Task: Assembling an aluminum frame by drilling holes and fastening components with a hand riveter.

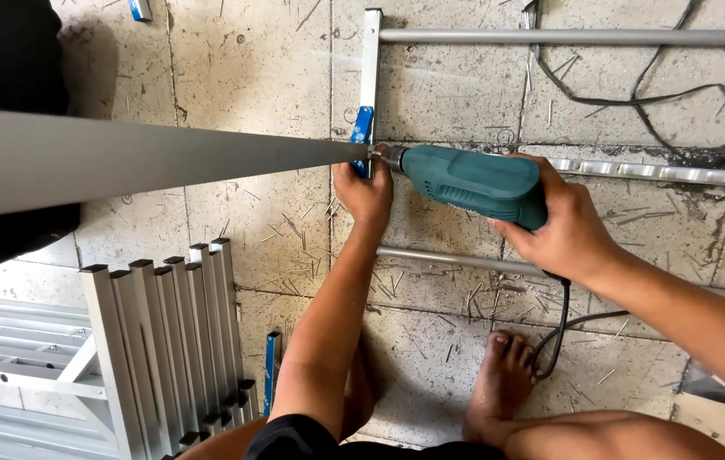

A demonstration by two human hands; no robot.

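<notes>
Green drill (471, 181) in right hand (569, 228) fingers.

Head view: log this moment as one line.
right hand grips green drill | left hand steadies white upright bar at blue clamp | bit at joint | tiled floor

Bare arms, bare feet, dark shorts on us here

Our left hand (364, 194) and right hand (563, 230) have no gloves, rings or watch, and both forearms are uncovered right up to the frame edge, so no sleeves show. Our one visible foot (499, 383) is bare, no sandal or sock. At the bottom edge sits a bit of black fabric (294, 439), probably shorts.
</notes>
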